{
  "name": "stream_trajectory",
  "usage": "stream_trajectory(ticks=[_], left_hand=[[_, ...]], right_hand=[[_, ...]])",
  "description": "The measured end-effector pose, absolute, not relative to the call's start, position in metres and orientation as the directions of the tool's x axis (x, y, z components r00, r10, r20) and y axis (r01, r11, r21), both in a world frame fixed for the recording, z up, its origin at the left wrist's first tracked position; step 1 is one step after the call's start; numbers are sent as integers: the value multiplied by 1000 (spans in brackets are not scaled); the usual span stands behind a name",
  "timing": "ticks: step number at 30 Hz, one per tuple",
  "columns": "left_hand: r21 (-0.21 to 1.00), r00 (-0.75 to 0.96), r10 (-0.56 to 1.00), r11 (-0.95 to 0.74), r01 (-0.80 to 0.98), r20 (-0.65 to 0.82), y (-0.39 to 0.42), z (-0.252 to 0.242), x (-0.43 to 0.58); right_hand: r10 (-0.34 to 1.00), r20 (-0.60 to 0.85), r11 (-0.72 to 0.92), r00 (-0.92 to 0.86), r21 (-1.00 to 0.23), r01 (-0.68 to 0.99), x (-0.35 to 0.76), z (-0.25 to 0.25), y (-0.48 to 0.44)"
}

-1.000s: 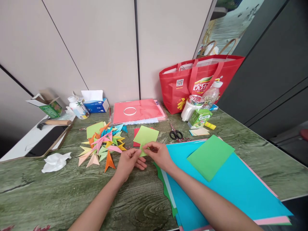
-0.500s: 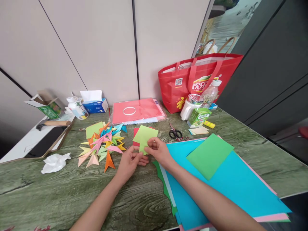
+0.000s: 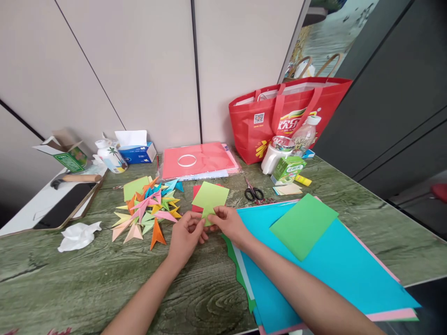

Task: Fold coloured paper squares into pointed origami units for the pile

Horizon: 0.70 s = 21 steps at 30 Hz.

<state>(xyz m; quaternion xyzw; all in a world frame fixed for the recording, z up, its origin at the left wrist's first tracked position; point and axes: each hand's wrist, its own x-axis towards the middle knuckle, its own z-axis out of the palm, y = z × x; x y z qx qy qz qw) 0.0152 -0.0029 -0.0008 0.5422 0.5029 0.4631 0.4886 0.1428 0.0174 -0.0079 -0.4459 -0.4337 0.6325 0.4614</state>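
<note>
My left hand (image 3: 186, 235) and my right hand (image 3: 231, 226) pinch a small piece of yellow-green paper (image 3: 206, 219) between them, fingertips close together. Their fingers cover much of its lower part. Right behind it lies a yellow-green square sheet (image 3: 211, 194), partly over a red sheet (image 3: 197, 190). To the left of my hands spreads a pile of folded paper pieces (image 3: 145, 207) in orange, pink, yellow, green and blue. One orange folded piece (image 3: 158, 234) sits nearest my left hand. Under my right forearm is a stack of large blue paper (image 3: 335, 274), with a green square (image 3: 304, 226) on top.
Black-handled scissors (image 3: 252, 191) lie beyond my right hand. A red bag (image 3: 251, 135), a white mug (image 3: 274, 158), a plastic bottle (image 3: 306, 132) and a green box (image 3: 288, 170) stand at the back right. Leftward are a crumpled tissue (image 3: 78, 236), a phone (image 3: 66, 204) and a tissue box (image 3: 138, 154).
My right hand has shifted slightly down and its fingers have drawn in toward my left fingers. Less of the small paper shows between them.
</note>
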Motion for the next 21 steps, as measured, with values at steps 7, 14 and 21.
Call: stream_trajectory(ticks=[7, 14, 21], left_hand=[[991, 39, 997, -74, 113, 70, -4, -4, 14], [993, -2, 998, -70, 92, 70, -5, -3, 16], [942, 108, 969, -243, 232, 223, -5, -4, 10]], right_hand=[[970, -175, -210, -167, -953, -219, 143, -7, 16], [961, -212, -253, -179, -934, -251, 143, -3, 15], [936, -302, -348, -184, -878, -328, 145, -2, 16]])
